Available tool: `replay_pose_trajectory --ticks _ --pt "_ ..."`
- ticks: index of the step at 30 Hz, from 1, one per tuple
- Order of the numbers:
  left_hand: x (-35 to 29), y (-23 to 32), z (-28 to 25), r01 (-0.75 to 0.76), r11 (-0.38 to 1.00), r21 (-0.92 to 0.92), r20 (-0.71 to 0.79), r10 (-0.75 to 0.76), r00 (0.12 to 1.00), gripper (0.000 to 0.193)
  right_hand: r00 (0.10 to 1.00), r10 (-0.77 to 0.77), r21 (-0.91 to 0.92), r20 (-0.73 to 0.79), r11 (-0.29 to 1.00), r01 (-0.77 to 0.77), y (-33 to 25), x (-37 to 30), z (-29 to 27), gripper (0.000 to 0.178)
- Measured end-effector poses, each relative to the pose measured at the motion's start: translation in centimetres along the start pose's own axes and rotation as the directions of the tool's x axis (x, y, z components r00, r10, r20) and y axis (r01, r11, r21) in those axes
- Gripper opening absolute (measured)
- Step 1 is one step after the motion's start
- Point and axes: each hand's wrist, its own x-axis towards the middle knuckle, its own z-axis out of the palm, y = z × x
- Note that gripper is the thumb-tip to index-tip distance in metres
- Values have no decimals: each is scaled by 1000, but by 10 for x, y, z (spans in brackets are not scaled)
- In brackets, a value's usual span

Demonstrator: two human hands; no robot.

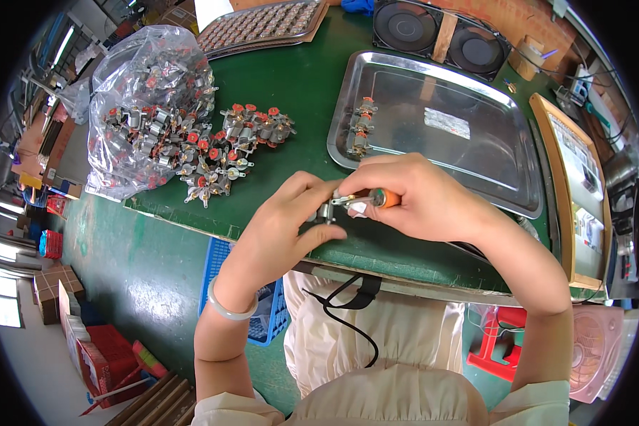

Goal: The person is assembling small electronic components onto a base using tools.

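Observation:
Near the front edge of the green table, my left hand [278, 221] pinches a small silvery metal motor [324, 211] between thumb and fingers. Close against it, my right hand [433, 199] is closed around a small tool with an orange handle [385, 198]. The tool's working end points toward the motor; whether it touches is hidden by my fingers. A bit of white material [359, 207] shows under the right fingertips. Left of my hands lies a loose heap of similar motors [216, 153] with red-orange parts. A short row of them [361, 128] stands in the metal tray [433, 67].
A clear plastic bag [142, 85] full of motors stands at the left table edge. Behind are a filled metal tray [263, 28] and two black fans [405, 27]. A wooden frame [564, 184] borders the right. Below the table sits a blue crate [278, 312].

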Motion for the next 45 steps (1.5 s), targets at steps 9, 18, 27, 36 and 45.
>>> replay_pose_trajectory --ticks 9,18,27,36,45 --pt "0 8 33 -133 893 -431 -351 -30 936 35 951 58 336 -302 941 49 -12 -12 9 22" --pt "16 13 53 -182 895 -407 -494 -48 868 28 904 -150 -305 -399 952 24 -19 -27 5 33" --pt "27 19 64 -271 938 217 -669 345 658 25 903 165 -9 -397 983 -183 -25 -38 -1 21" --pt "16 23 54 -74 699 -712 -386 -301 872 34 923 257 -190 -286 929 -317 -5 -74 -24 34" --pt "17 24 57 -32 497 -867 -245 -369 897 19 981 44 -490 -188 861 -133 11 -79 -13 55"
